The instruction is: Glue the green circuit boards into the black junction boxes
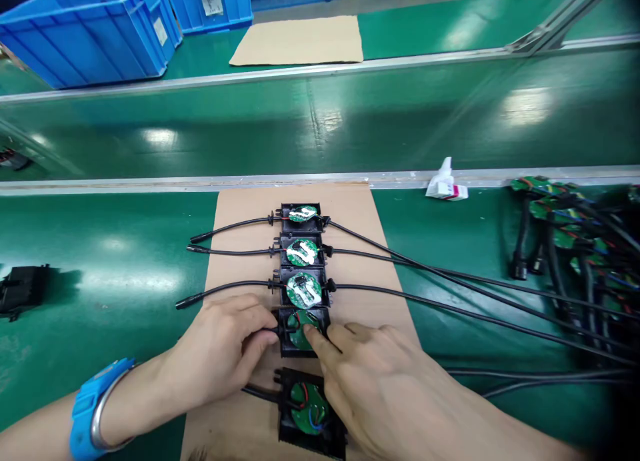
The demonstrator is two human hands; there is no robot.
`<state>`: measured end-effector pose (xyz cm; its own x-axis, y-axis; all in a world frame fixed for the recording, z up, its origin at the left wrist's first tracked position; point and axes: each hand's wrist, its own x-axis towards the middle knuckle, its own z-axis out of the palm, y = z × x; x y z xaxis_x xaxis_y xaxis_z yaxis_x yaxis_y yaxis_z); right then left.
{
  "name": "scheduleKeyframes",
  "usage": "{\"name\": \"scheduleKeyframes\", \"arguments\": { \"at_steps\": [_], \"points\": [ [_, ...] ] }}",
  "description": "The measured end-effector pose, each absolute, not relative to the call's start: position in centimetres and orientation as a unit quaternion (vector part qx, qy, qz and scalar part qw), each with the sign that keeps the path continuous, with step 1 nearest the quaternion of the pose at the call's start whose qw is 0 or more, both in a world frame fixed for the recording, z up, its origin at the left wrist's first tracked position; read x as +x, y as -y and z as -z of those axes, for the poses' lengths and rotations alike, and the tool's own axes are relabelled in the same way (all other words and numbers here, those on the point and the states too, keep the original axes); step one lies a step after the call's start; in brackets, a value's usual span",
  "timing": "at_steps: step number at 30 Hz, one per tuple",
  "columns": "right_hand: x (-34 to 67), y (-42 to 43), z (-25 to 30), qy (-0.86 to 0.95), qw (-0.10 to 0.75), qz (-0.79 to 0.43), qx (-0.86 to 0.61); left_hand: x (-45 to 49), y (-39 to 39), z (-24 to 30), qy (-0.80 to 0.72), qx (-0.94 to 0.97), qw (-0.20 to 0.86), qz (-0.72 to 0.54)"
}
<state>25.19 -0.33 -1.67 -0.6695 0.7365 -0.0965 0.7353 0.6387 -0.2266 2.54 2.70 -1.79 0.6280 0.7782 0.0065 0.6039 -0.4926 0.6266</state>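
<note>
Black plastic cases with round green circuit boards stand in a column on a cardboard sheet. My left hand (233,344) is closed, pinching the black cable (271,330) at the left side of the fourth case (285,349). My right hand (375,374) lays its outstretched index finger on that case's circuit board (299,331); its thumb is hidden. Three cases farther away hold boards with white paste, such as the third board (304,290). Nearest me, another case (310,434) sits slightly turned, its board (310,408) showing red and blue wires, partly beside my right hand.
Long black cables (450,309) run right toward a pile of wired boards (575,241). A black part (24,291) lies at left on the green table. A crumpled white packet (446,184) is near the ledge. Blue bins (90,41) and a cardboard piece (300,40) sit beyond.
</note>
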Motion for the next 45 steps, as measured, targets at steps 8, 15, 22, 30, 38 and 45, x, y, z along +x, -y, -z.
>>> {"name": "scheduleKeyframes", "arguments": {
  "at_steps": [8, 15, 22, 30, 38, 45],
  "points": [
    [25.3, 0.4, 1.9, 0.903, 0.02, -0.12, -0.413, 3.1, -2.0, 1.7, -0.396, 0.876, 0.239, -0.135],
    [25.2, 0.5, 2.5, 0.902, 0.076, -0.095, -0.414, 3.9, -2.3, 1.4, -0.425, 0.874, 0.237, 0.009],
    [25.1, 0.6, 2.3, 0.898, 0.074, -0.109, -0.42, 5.7, -3.3, 1.0, -0.343, 0.918, 0.082, 0.181],
    [24.9, 0.8, 2.1, 0.896, 0.066, -0.099, -0.427, 4.7, -0.6, 0.4, -0.411, 0.911, 0.024, -0.002],
    [26.0, 0.2, 1.2, 0.889, 0.05, -0.177, -0.419, 4.2, 1.2, 2.4, -0.375, 0.925, 0.064, 0.029],
    [27.8, 0.0, -0.6, 0.832, 0.031, -0.309, -0.46, 4.2, -0.8, 1.4, -0.29, 0.944, 0.135, -0.074]
  ]
}}
